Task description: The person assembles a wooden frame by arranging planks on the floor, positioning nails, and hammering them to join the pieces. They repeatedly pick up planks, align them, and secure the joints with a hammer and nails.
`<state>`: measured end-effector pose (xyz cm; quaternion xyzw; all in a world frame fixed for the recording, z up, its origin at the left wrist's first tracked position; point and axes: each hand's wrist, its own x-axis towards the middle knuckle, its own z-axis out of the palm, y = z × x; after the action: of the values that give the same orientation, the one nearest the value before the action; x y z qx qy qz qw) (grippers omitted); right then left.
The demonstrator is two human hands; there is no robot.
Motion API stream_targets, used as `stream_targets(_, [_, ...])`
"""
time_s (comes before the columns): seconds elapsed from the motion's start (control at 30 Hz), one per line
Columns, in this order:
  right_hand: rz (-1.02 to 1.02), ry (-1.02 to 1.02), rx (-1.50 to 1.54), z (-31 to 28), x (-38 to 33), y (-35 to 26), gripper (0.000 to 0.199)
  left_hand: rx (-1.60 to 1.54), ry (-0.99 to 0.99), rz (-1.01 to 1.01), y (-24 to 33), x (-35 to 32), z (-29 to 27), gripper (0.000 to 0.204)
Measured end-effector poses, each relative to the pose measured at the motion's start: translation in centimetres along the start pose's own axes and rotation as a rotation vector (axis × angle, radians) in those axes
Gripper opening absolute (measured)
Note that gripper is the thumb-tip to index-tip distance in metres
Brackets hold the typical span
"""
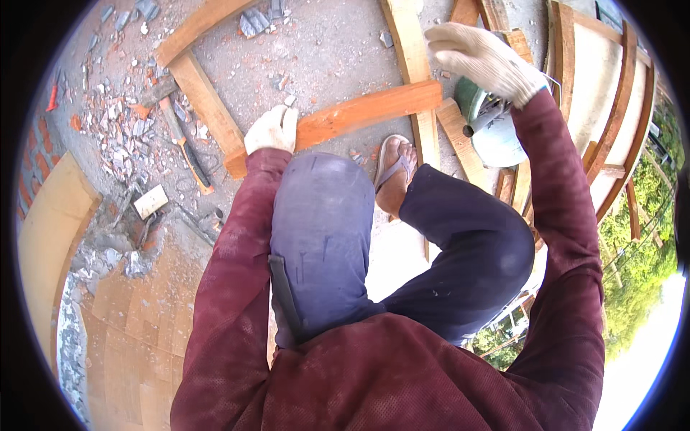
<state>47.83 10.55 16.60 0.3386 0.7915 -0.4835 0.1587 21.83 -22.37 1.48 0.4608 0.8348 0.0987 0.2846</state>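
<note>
My left hand (272, 129), in a white glove, presses down on an orange-brown wooden plank (359, 113) that lies across the concrete floor. My right hand (483, 59), also gloved, is raised over a green and silver power tool (490, 123), apparently gripping its top; the grip itself is partly hidden. The tool sits just right of the plank's end, over a paler board (460, 144). I crouch with my knees up, and a foot in a sandal (397, 172) rests just below the plank.
Several pale wooden planks (205, 100) lie crossed on the floor. A hammer (183, 147) lies among rubble and brick chips at left. A wooden frame (611, 108) stands at right, with greenery beyond it. A curved low wall (50, 237) runs along the left.
</note>
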Motion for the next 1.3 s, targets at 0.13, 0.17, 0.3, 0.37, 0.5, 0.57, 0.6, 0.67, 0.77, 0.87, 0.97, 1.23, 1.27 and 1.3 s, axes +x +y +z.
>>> stream_targets(0.13, [0.032,-0.015,0.824,-0.6,-13.0,-4.2,0.045,-0.042,0.038,0.020,-0.7,-0.2,0.8,0.032])
stream_targets(0.17, [0.056,0.078,0.909,1.5,-16.1,-3.5,0.044,-0.058,0.042,0.042,-1.0,-0.1,0.8,0.033])
stream_targets(0.3, [0.523,0.315,0.832,14.5,-22.0,2.7,0.035,-0.022,-0.277,-0.002,-6.5,2.3,4.0,0.037])
stream_targets(0.37, [0.755,0.489,0.497,25.0,-22.4,6.8,0.044,-0.005,-0.184,0.021,-5.9,1.5,3.4,0.037])
stream_targets(0.5, [1.105,0.637,0.437,39.4,-20.9,9.1,0.044,0.037,-0.069,0.084,-5.2,1.5,3.0,0.037])
stream_targets(0.57, [1.150,0.684,0.494,42.0,-20.8,8.2,0.044,0.043,-0.036,0.092,-5.8,1.5,2.9,0.037])
stream_targets(0.6, [1.176,0.720,0.518,42.9,-21.3,7.8,0.044,0.035,-0.030,0.110,-5.6,1.8,3.3,0.037])
stream_targets(0.67, [1.215,0.790,0.567,44.3,-22.3,7.0,0.044,0.027,-0.026,0.149,-4.9,2.2,3.9,0.038])
stream_targets(0.77, [1.222,0.843,0.620,45.7,-22.5,6.8,0.044,0.028,-0.005,0.166,-4.9,2.3,3.4,0.038])
stream_targets(0.87, [1.220,0.880,0.658,46.2,-23.6,7.3,0.045,0.042,-0.004,0.188,-4.9,2.2,3.4,0.038])
stream_targets(0.97, [1.218,0.898,0.658,45.9,-24.0,8.0,0.045,0.044,0.019,0.181,-5.2,2.2,3.0,0.038])
stream_targets(1.23, [1.201,0.954,0.675,44.4,-25.4,10.8,0.045,0.043,0.047,0.178,-5.8,1.6,2.4,0.038])
stream_targets(1.27, [1.195,0.956,0.679,44.4,-25.2,10.9,0.045,0.044,0.049,0.176,-5.7,1.6,2.4,0.038])
stream_targets(1.3, [1.191,0.954,0.681,44.3,-24.9,11.0,0.045,0.046,0.056,0.176,-5.6,1.5,2.3,0.038])
